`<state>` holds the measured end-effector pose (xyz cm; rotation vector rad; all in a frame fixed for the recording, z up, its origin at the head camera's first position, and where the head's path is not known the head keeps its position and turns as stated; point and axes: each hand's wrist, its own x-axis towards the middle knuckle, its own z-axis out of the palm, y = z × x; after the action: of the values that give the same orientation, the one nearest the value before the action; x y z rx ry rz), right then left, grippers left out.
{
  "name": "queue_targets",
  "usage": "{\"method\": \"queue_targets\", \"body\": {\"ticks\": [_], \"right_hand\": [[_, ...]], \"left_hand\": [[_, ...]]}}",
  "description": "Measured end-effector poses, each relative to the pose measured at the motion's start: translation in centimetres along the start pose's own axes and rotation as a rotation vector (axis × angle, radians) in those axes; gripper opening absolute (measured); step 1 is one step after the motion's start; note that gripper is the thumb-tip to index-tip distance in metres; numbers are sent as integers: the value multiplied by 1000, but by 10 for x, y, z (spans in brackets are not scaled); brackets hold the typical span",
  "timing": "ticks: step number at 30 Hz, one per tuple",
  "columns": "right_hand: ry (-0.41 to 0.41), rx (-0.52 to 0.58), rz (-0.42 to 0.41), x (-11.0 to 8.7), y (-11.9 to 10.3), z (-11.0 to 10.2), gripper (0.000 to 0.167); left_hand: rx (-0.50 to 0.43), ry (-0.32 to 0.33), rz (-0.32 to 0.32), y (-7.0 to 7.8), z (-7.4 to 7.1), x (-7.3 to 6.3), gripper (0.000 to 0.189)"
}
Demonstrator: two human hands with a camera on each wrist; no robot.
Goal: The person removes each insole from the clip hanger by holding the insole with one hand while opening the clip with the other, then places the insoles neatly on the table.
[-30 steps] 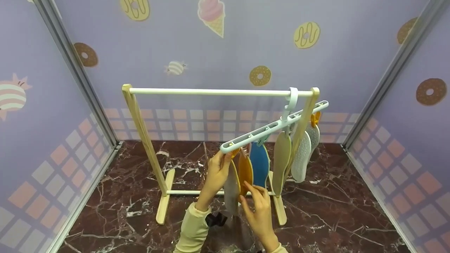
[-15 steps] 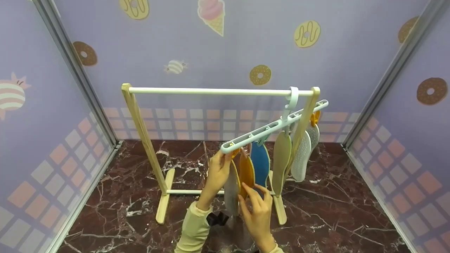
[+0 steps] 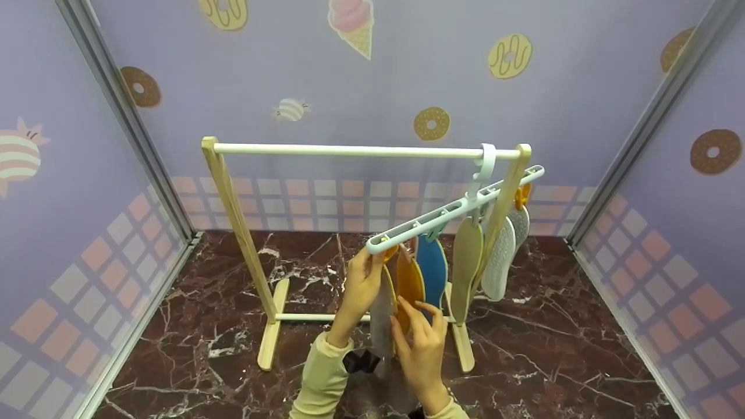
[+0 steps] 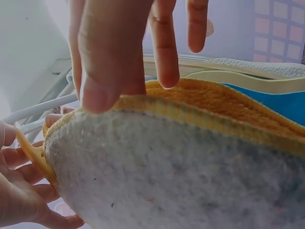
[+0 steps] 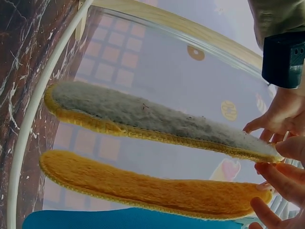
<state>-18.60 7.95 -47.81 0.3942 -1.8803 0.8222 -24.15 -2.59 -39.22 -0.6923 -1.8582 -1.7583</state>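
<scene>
At six o'clock in the head view, the grey insole (image 3: 381, 329) is below the near end of the hanger (image 3: 419, 228), an orange insole (image 3: 411, 282) at its two o'clock. My left hand (image 3: 359, 284) pinches the orange clip (image 4: 38, 161); my right hand (image 3: 425, 346) pinches the grey insole's edge, other fingers spread. Likely I'm adjusting that clip's grip; next seems to call for squeezing it, insole steady.
</scene>
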Motion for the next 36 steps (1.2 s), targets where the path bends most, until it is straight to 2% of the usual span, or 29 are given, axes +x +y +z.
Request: {"method": "queue_targets", "body": {"ticks": [11, 15, 18, 21, 24, 36], "right_hand": [[21, -62, -32, 1, 1, 7, 36], [30, -65, -46, 2, 0, 7, 32], [29, -62, -42, 2, 0, 7, 32], [29, -63, -39, 2, 0, 6, 31], [39, -65, -39, 3, -1, 5, 27], [90, -53, -55, 6, -2, 3, 24]], "left_hand": [[27, -38, -66, 1, -6, 4, 36], [-39, -113, -97, 1, -9, 7, 35], [-111, -172, -146, 2, -12, 9, 34], [-153, -199, -193, 3, -15, 12, 33], [-173, -199, -223, 5, -16, 13, 32], [-196, -127, -271, 10, -11, 13, 28]]}}
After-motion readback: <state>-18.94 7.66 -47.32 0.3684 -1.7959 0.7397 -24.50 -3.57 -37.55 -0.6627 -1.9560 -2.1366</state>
